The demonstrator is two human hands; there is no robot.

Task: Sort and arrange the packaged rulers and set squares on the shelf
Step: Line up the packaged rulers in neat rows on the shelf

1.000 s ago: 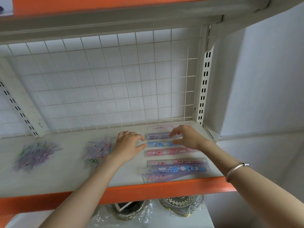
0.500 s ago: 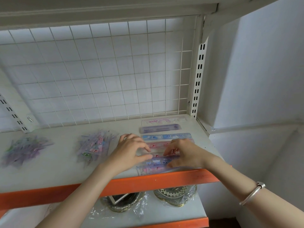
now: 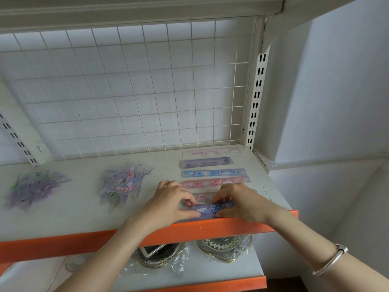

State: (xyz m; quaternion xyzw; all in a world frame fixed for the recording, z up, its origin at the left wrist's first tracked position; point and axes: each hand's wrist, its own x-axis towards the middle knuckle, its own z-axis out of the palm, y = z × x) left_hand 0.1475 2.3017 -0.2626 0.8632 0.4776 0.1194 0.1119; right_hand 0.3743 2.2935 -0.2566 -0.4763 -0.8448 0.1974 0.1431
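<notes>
- Glossy clear-plastic pack, flat blue-purple ruler (image 3: 208, 209); long axis left-right, along the shelf (image 3: 80, 213) front edge.
- Grip: left hand (image 3: 170, 204) pinches its left end, right hand (image 3: 242, 204) the right end.

Left hand (image 3: 168, 204) and right hand (image 3: 242, 202) hide both ends of the front ruler (image 3: 210, 208), its print unreadable.
</notes>
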